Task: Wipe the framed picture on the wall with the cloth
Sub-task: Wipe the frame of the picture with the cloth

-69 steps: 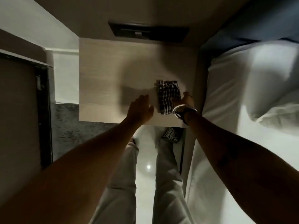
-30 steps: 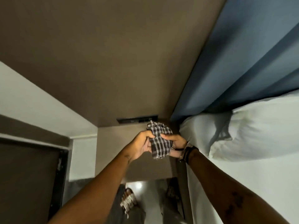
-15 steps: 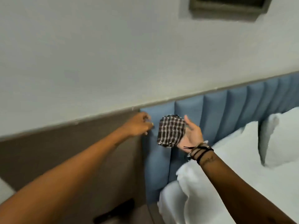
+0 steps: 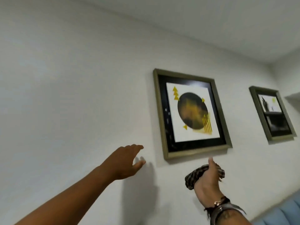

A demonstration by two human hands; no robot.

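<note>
A framed picture (image 4: pixel 191 113) hangs on the white wall, with an olive frame, a black mat and a dark circle with yellow shapes. My right hand (image 4: pixel 208 177) is just below its bottom edge, shut on a bunched checked cloth (image 4: pixel 193 177), thumb pointing up. The cloth is apart from the frame. My left hand (image 4: pixel 125 160) reaches toward the wall to the left of the frame's lower corner, fingers spread and holding nothing.
A second, smaller framed picture (image 4: pixel 272 113) hangs further right on the same wall. A blue padded headboard (image 4: pixel 282 210) shows at the bottom right corner. The ceiling (image 4: pixel 227 21) runs across the top.
The view has swung up from the bedside table and headboard to the wall pictures. Both hands rose with it. The cloth, flat on my right palm before, is now bunched in my fist.
</note>
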